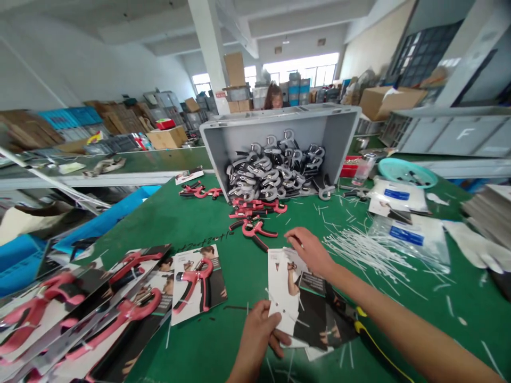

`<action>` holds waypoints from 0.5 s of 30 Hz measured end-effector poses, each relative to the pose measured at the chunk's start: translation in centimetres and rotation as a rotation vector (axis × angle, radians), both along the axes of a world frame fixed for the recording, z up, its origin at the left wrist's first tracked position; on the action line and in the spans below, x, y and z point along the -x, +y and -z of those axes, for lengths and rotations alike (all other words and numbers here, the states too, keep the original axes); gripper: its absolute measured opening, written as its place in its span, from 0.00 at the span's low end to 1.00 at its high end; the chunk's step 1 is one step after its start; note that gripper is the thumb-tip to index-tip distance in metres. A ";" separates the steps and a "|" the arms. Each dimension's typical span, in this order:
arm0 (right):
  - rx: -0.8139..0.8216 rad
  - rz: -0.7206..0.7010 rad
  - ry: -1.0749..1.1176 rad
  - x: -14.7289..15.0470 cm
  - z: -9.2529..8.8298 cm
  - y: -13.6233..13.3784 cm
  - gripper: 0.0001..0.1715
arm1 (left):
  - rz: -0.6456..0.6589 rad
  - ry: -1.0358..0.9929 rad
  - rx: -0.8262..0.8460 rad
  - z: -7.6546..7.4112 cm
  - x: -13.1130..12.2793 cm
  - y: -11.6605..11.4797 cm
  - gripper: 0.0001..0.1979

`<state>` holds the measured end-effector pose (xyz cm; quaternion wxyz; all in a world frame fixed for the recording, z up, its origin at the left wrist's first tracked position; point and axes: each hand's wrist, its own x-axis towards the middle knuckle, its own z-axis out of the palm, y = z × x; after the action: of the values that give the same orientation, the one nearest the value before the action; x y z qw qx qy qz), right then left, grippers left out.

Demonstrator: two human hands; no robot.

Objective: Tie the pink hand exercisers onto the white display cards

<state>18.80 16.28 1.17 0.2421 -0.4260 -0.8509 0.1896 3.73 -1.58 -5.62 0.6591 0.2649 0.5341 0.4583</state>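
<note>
Printed backing cards (279, 276) lie in a loose stack before me, white on one side and dark on the other. My left hand (257, 332) grips the stack's lower left edge, thumb on top and fingers underneath. Above the cards' top edge is my right hand (307, 247), its fingers loosely bent with nothing visible in them. Just beyond it lies a pink and black hand grip strengthener (253, 229). To the left, another pink hand grip (197, 282) rests on its card. White zip ties (367, 252) are heaped right of my right hand.
A grey crate (339, 138) on its side holds many grey hand grips (271, 170). Carded pink grips (131, 308) pile up at left. Yellow-handled pliers (369, 335) lie under my right forearm. Plastic bags (415, 239) and a turquoise tray (429, 178) are at right. A person sits behind the crate.
</note>
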 end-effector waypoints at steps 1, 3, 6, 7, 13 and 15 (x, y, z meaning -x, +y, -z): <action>0.013 -0.020 -0.033 2.2 0.2 1.0 0.11 | -0.020 0.001 0.014 0.5 -0.6 -0.3 0.22; 0.061 -0.036 -0.114 6.4 0.9 2.5 0.08 | -0.076 0.007 0.027 1.4 -1.8 -0.9 0.23; 0.156 -0.011 -0.217 11.1 2.3 3.5 0.18 | -0.087 0.047 0.013 1.9 -2.8 -2.0 0.21; 0.184 -0.002 -0.236 12.1 2.7 3.8 0.20 | -0.056 0.073 0.012 1.8 -2.7 -2.2 0.20; 0.324 -0.061 -0.155 11.3 0.0 6.6 0.17 | 0.233 0.302 0.020 -1.5 1.5 -2.2 0.16; 0.363 -0.116 -0.068 8.5 -1.8 6.8 0.17 | 0.173 0.404 -0.023 -2.6 3.4 -1.6 0.17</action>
<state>10.25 23.13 2.96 0.1210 -0.4190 -0.8336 0.3391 0.30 -3.13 -2.98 0.5725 0.4037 0.6255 0.3435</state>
